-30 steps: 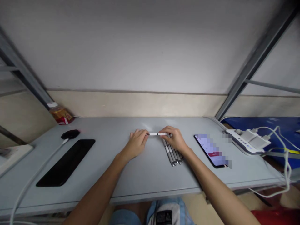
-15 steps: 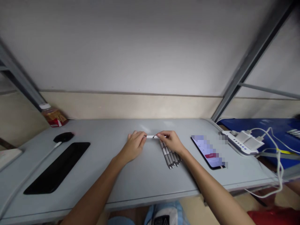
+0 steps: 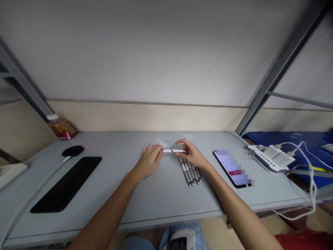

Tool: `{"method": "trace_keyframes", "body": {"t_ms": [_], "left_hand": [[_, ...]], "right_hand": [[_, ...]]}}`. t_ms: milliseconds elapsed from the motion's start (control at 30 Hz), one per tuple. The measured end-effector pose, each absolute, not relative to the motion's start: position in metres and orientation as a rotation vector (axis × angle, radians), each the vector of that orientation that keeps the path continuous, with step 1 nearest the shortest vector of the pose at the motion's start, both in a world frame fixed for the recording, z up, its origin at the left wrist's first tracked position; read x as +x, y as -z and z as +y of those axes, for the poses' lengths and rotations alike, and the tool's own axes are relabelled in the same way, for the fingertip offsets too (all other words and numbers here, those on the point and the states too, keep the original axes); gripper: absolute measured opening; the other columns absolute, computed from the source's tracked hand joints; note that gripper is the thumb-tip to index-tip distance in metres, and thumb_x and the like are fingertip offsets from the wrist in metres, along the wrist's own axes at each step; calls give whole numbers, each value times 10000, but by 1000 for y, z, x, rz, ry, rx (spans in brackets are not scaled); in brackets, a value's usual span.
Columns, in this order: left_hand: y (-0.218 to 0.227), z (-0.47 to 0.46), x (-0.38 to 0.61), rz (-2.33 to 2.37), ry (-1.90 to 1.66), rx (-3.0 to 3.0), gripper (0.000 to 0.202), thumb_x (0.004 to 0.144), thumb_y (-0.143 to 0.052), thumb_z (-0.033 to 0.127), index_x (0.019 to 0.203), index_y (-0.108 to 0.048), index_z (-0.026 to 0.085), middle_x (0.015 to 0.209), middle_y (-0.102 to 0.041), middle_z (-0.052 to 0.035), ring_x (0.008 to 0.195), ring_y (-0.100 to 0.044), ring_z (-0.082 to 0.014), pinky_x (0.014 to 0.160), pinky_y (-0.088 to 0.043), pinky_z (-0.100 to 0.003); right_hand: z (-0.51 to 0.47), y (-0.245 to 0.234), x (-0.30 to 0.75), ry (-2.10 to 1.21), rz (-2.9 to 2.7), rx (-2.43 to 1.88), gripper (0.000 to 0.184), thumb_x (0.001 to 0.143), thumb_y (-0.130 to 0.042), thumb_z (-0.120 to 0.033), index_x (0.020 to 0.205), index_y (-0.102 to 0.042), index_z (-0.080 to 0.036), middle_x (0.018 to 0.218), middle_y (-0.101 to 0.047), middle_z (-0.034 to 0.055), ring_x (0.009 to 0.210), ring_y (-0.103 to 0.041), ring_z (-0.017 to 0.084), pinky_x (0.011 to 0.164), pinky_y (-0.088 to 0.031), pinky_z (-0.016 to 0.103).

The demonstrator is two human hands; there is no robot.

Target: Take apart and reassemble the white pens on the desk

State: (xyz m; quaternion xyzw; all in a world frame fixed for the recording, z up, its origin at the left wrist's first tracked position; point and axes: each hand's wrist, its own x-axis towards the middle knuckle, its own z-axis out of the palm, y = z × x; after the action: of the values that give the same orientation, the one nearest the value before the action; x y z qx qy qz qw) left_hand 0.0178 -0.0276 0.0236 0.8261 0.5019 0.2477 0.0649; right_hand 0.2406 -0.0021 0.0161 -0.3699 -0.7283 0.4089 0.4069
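Note:
Both hands hold one white pen [image 3: 173,150] level above the grey table [image 3: 156,194]. My left hand [image 3: 148,160] pinches its left end with the fingers curled. My right hand [image 3: 189,154] grips the right end between thumb and fingers. Just under my right hand lies a row of several grey and white pens [image 3: 190,171], side by side, tips toward me.
A lit phone [image 3: 232,168] lies right of the pens. A white power strip with chargers and cables [image 3: 273,158] sits at the far right. At left are a black tray [image 3: 66,183], a black mouse [image 3: 72,151] and a bottle [image 3: 61,127]. Slanted metal posts flank the table.
My right hand has lifted slightly and its fingers have loosened on the pen's right end, so more of the pen shows. The view shifted a little.

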Motion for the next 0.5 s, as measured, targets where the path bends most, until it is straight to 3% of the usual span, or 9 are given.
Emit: {"method": "trace_keyframes", "body": {"t_ms": [67,133,200,333,400,500], "left_hand": [[-23,-28,18,1516,-748,2488,262,978,-296,306,982,-543,221,976,-618,-29,936,-478,-205,825,-328,-360],[-23,-28,18,1510,-751,2486,268,980,-286,304,999,-541,222,996,-618,-31,945,-478,-205,837,-325,-365],[-24,-29,18,1509,-752,2491,262,978,-292,306,1002,-539,222,1002,-618,-32,951,-478,-206,843,-324,-368],[-24,-29,18,1530,-743,2487,259,975,-301,311,983,-545,223,977,-614,-34,948,-480,-210,837,-326,-368],[-24,-29,18,1518,-739,2485,271,979,-291,314,985,-548,228,968,-612,-31,939,-481,-208,839,-326,-369],[-22,-28,18,1485,-731,2494,281,986,-274,320,999,-541,233,980,-611,-27,940,-479,-203,843,-323,-370]], "right_hand": [[-2,-16,241,-1039,-1868,-955,294,819,-614,-459,904,-610,-178,589,-506,-47,527,-443,99,508,-337,211],[-2,-16,241,-1071,-1909,-1004,380,894,-478,-496,748,-592,-165,517,-485,-40,476,-418,96,496,-334,220],[-2,-16,241,-1080,-1897,-1015,377,892,-479,-501,787,-606,-162,517,-488,-41,475,-423,99,496,-340,221],[-2,-15,241,-1040,-1853,-920,357,764,-685,-426,1018,-609,-188,650,-532,-42,558,-468,103,519,-358,209],[-1,-15,241,-1053,-1883,-937,283,832,-599,-448,874,-623,-170,604,-526,-34,524,-458,100,514,-359,217],[-1,-15,241,-1072,-1910,-1004,398,920,-432,-484,758,-601,-162,507,-487,-33,461,-432,102,496,-354,230]]}}
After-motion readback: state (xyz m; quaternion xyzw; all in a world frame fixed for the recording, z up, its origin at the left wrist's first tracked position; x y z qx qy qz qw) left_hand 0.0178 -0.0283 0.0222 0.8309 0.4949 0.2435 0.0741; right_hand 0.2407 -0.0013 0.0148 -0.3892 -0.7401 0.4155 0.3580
